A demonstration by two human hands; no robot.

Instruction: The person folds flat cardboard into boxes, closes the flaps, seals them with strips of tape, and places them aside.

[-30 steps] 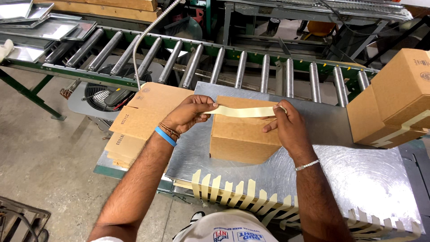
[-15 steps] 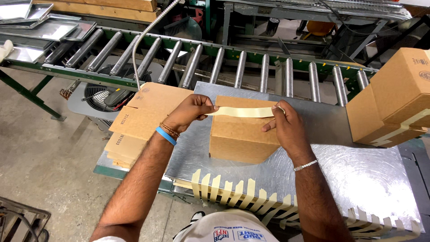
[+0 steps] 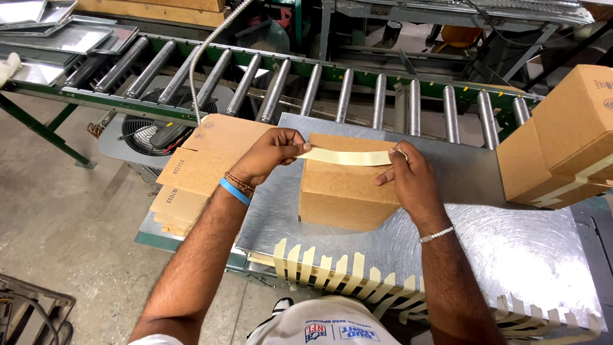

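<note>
Tape strip [image 3: 345, 156] stretched taut w/ long axis 9–3 o'clock, just above the top of small cardboard box [image 3: 345, 188] at table center. L hand [image 3: 271, 153] pinches its 9 o'clock end, R hand [image 3: 408, 182] pinches the 3 o'clock end; both equally near. Box closed, contents hidden. Flat box blanks [image 3: 204, 160] at 9 o'clock; precut tape strips [image 3: 332, 275] along metal table [image 3: 523, 249] edge at 6.

Bright, even overhead light. Soft glare and swirl sheen on metal table [image 3: 498, 236], strongest toward right edge. Short soft shadows under cardboard box [image 3: 348, 191]. Sharp focus; roller conveyor [image 3: 357, 89] bowed by wide-angle distortion.
</note>
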